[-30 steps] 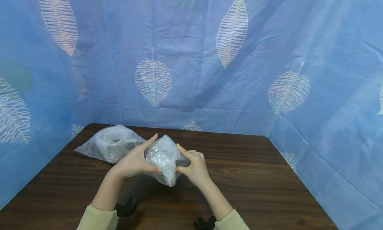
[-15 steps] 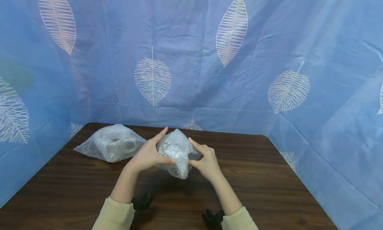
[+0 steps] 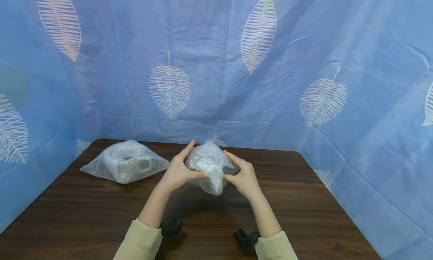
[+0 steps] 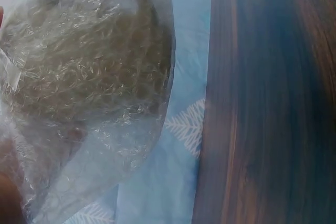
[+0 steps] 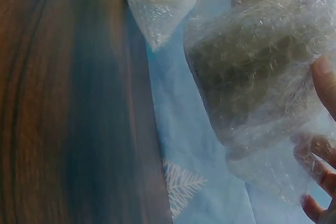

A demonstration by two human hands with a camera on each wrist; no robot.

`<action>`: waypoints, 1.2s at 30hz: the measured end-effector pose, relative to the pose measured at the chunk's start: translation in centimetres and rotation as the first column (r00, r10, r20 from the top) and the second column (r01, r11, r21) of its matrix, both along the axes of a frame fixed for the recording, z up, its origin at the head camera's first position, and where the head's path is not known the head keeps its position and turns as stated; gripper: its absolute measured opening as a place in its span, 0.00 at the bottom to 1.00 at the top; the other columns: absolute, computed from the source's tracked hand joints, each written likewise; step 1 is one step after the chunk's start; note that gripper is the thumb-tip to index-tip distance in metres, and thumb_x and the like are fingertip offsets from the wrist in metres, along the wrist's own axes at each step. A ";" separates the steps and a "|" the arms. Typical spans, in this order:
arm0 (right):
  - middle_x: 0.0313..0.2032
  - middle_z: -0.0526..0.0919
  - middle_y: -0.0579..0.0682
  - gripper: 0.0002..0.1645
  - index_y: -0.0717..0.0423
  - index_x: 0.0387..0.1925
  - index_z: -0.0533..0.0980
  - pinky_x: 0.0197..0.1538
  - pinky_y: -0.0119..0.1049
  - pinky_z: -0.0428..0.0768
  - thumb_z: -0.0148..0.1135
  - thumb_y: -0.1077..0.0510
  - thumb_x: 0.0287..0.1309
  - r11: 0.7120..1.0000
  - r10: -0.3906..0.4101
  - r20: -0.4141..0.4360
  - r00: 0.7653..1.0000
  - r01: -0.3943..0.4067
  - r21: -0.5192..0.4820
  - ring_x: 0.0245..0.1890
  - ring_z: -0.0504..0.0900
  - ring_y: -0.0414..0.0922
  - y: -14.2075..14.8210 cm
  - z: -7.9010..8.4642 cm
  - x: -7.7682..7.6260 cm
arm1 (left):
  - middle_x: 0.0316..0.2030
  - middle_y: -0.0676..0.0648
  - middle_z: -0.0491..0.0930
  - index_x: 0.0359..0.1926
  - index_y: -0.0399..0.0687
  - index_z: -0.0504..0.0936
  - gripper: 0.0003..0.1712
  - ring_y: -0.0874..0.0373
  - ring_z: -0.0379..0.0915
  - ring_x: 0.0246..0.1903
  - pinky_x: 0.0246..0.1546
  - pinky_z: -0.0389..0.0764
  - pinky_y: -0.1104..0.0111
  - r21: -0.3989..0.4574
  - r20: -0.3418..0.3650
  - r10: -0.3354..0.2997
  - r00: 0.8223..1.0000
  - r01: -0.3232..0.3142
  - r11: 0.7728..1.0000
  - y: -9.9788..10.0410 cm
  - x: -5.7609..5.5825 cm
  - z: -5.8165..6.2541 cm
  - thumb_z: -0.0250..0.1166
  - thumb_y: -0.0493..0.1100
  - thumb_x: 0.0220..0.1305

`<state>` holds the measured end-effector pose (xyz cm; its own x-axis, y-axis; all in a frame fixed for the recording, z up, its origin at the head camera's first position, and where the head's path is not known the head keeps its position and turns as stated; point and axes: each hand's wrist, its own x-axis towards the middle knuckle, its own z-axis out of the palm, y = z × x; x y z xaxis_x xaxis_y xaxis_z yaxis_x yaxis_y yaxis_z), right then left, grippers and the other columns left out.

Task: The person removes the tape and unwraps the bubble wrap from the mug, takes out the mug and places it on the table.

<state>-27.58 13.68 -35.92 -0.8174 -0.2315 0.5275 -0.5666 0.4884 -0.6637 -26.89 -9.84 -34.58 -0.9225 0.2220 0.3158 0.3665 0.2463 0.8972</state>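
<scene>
Both hands hold a bundle of clear bubble wrap (image 3: pixel 207 160) over the far middle part of the table. Inside the wrap a dull olive-brown thing shows through, its kind blurred by the plastic. My left hand (image 3: pixel 179 171) grips the bundle's left side, thumb across the front and fingers behind. From the right, my right hand (image 3: pixel 245 177) pinches the wrap between thumb and fingers. In the right wrist view, the right fingers (image 5: pixel 317 156) show behind a loose flap of plastic. A pointed fold of wrap hangs down between the thumbs.
A second bubble-wrapped bundle (image 3: pixel 126 166), with something pale inside, lies at the back left of the dark wooden table (image 3: pixel 297 211). Blue cloth with white leaf prints (image 3: pixel 209 83) hangs behind the table and along both sides.
Both hands have carried the wrapped bundle to the right and slightly farther back, away from the second bundle. Their hold looks the same.
</scene>
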 end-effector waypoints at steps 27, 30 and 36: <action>0.56 0.77 0.55 0.45 0.49 0.64 0.72 0.26 0.35 0.79 0.78 0.66 0.40 0.999 -0.022 0.047 0.999 0.021 0.024 0.43 0.79 0.52 1.8 -2.0 0.0 | 0.69 0.44 0.59 0.74 0.65 0.54 0.65 0.42 0.65 0.60 0.52 0.73 0.47 -0.032 -0.018 0.013 1.000 -0.013 0.999 1.8 -0.6 -2.3 0.82 0.54 0.37; 0.58 0.76 0.55 0.45 0.51 0.64 0.72 0.29 0.38 0.81 0.78 0.65 0.40 0.999 -0.016 0.043 0.999 0.014 0.048 0.48 0.78 0.55 2.0 -2.4 0.0 | 0.70 0.44 0.58 0.74 0.62 0.54 0.64 0.42 0.65 0.61 0.52 0.72 0.47 -0.044 -0.006 0.000 1.000 0.000 0.999 1.8 -0.7 -2.7 0.82 0.53 0.38; 0.57 0.77 0.55 0.46 0.49 0.64 0.72 0.40 0.48 0.81 0.79 0.65 0.39 0.996 -0.016 0.030 0.999 0.013 0.083 0.51 0.78 0.56 2.2 -2.9 -0.2 | 0.70 0.44 0.56 0.75 0.59 0.53 0.64 0.42 0.63 0.62 0.54 0.70 0.46 -0.063 -0.002 -0.023 1.000 0.023 0.998 1.9 -0.9 -3.2 0.81 0.52 0.40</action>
<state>-27.79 15.83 -38.84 -0.8367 -0.2611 0.4814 -0.5387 0.5502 -0.6380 -27.82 -7.97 -37.76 -0.9161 0.2626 0.3030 0.3750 0.2938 0.8792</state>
